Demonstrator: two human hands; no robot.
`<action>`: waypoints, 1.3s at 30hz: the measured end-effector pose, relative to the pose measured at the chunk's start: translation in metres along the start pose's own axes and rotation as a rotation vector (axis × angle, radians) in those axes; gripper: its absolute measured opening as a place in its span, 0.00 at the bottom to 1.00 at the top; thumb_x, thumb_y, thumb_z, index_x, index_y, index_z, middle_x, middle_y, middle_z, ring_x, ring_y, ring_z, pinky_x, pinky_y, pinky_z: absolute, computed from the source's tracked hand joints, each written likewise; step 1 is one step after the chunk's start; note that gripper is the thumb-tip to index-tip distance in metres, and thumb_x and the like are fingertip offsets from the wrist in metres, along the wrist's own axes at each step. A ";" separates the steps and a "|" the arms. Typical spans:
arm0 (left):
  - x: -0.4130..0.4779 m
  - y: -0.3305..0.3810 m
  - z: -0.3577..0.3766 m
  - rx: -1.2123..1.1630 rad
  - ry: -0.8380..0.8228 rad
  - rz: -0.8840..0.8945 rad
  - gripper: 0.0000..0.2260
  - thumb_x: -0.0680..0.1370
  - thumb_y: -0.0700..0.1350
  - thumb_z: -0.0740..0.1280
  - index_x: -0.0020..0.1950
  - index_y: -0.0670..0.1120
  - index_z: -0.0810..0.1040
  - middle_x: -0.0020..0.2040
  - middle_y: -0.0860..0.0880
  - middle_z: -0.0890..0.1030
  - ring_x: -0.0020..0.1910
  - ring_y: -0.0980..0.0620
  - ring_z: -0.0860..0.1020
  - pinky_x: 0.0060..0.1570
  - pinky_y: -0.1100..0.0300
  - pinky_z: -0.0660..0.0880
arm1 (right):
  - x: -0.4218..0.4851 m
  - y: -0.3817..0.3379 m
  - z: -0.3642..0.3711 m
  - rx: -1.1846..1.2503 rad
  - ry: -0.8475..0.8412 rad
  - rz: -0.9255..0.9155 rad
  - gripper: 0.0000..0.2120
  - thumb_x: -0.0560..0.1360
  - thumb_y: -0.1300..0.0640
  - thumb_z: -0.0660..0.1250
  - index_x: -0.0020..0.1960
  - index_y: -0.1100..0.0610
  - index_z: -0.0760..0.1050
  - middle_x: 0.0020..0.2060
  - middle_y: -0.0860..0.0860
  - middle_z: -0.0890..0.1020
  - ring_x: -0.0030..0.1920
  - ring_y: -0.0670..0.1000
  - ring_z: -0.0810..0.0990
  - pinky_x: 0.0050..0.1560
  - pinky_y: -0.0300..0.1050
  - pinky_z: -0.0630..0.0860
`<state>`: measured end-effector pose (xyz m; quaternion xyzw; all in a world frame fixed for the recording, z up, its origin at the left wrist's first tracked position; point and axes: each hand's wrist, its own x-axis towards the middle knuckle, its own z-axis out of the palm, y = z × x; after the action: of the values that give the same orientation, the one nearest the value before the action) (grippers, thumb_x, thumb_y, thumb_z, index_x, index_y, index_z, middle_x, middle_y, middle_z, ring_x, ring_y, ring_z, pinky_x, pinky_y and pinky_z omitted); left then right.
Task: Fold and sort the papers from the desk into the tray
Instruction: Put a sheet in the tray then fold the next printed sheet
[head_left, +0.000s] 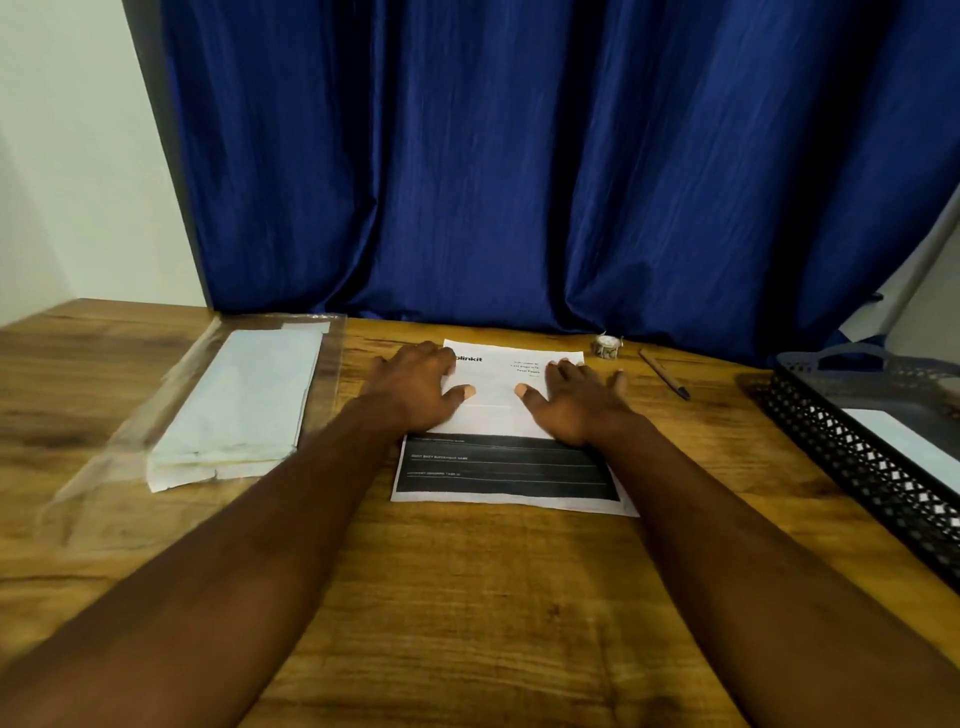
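Observation:
A printed sheet of paper (498, 467) lies flat on the wooden desk in front of me, white at its far half and with a black block at its near half. My left hand (415, 387) rests palm down on the sheet's far left part, fingers spread. My right hand (574, 397) lies palm down on the far right part, fingers apart. Neither hand grips anything. A black mesh tray (852, 467) stands at the right edge, with a white folded paper (904, 447) inside it.
A stack of folded white papers (244, 410) lies on a clear plastic sleeve (104, 467) at the left. A small tape roll (607, 346) and a pen (665, 374) lie near the blue curtain (519, 156) behind the desk.

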<state>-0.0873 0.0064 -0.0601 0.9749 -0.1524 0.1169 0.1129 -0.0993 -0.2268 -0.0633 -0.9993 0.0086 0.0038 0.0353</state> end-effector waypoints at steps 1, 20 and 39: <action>0.000 -0.002 0.001 -0.022 -0.001 0.013 0.20 0.80 0.64 0.64 0.65 0.54 0.75 0.70 0.52 0.74 0.70 0.48 0.70 0.69 0.41 0.68 | -0.001 0.000 0.000 -0.010 0.034 -0.027 0.39 0.83 0.29 0.44 0.86 0.51 0.51 0.86 0.53 0.55 0.85 0.58 0.51 0.79 0.72 0.39; 0.003 -0.004 0.002 -0.687 0.323 0.173 0.27 0.74 0.39 0.78 0.68 0.57 0.73 0.62 0.55 0.79 0.58 0.55 0.79 0.58 0.58 0.79 | -0.009 0.008 -0.011 0.203 0.292 -0.300 0.41 0.76 0.39 0.71 0.84 0.48 0.59 0.81 0.51 0.67 0.81 0.55 0.63 0.81 0.68 0.49; -0.003 -0.012 -0.005 -0.700 0.209 0.045 0.10 0.73 0.36 0.75 0.45 0.51 0.82 0.46 0.55 0.84 0.48 0.56 0.81 0.50 0.57 0.80 | -0.013 0.003 -0.025 0.104 0.573 -0.367 0.07 0.74 0.57 0.71 0.48 0.46 0.76 0.42 0.43 0.82 0.49 0.51 0.79 0.63 0.50 0.54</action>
<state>-0.0869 0.0197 -0.0586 0.8563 -0.1922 0.1590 0.4523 -0.1122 -0.2317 -0.0386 -0.9415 -0.1617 -0.2838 0.0824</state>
